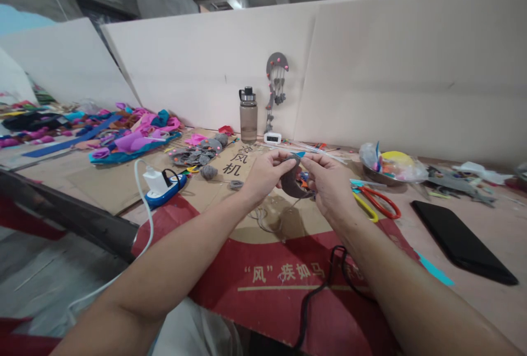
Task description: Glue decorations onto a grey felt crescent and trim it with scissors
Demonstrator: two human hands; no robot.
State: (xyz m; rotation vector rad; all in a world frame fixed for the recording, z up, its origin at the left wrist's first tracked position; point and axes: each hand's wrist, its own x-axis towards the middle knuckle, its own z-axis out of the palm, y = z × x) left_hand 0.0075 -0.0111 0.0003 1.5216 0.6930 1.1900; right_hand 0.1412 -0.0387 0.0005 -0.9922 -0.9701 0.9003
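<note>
Pale partition [185, 71], cluttered table [489, 219], fingers [286, 166] holding felt [292, 185]

The held grey piece [292, 185] presents as matt, felt-like cloth, with a smooth translucent plastic bottle [248, 120] at its eleven o'clock, glossy plastic scissor handles [387, 198] at three and red-printed cardboard [272, 306] at six.

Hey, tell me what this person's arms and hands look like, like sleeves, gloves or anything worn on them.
Both forearms are bare, with no sleeve, watch or bracelet in view. The left hand and right hand wear no gloves; each grip is just fingers and thumb, with no ring visible. Some fingers are partly hidden. I see no markings or cables on either arm.
</note>
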